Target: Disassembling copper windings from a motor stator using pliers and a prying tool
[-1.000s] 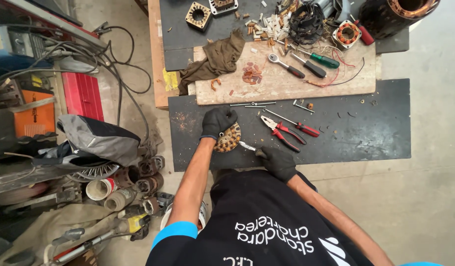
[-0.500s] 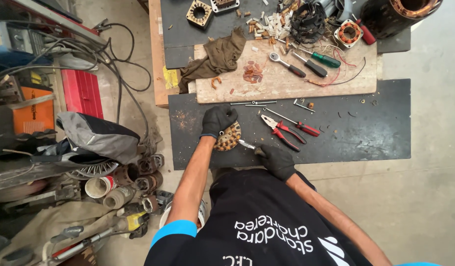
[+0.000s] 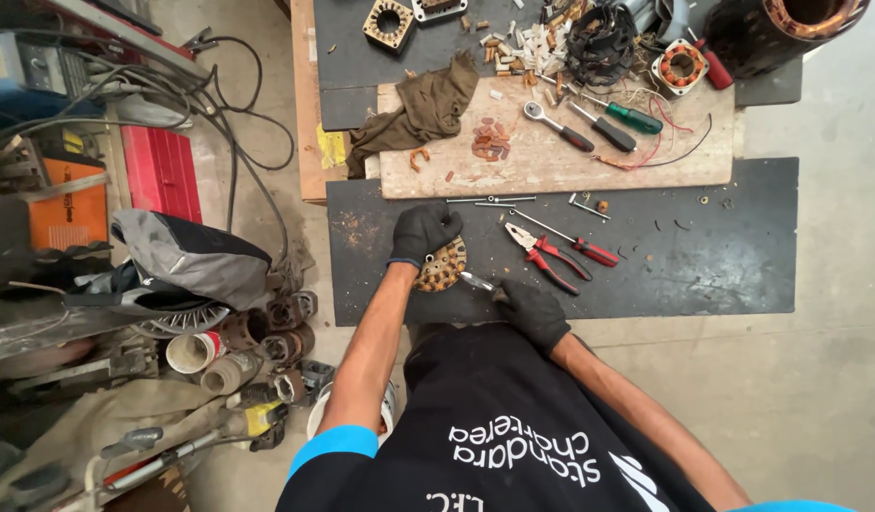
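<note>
The right hand, in a black glove, is closed around a small metal tool whose tip points at the motor stator. The left hand, also gloved in black, is clamped over the top of the stator and presses it down. The stator is a round part with copper windings; it rests near the front edge of the black rubber mat, directly before the person's body.

Just right of the stator, red-handled pliers and a red-handled screwdriver lie on the mat. Thin metal rods lie along its far edge.

Beyond the mat, a wooden board carries a ratchet wrench, a green-handled screwdriver and a brown rag. Farther back lies a tangled dark wire coil. A red box sits on the floor to the left.
</note>
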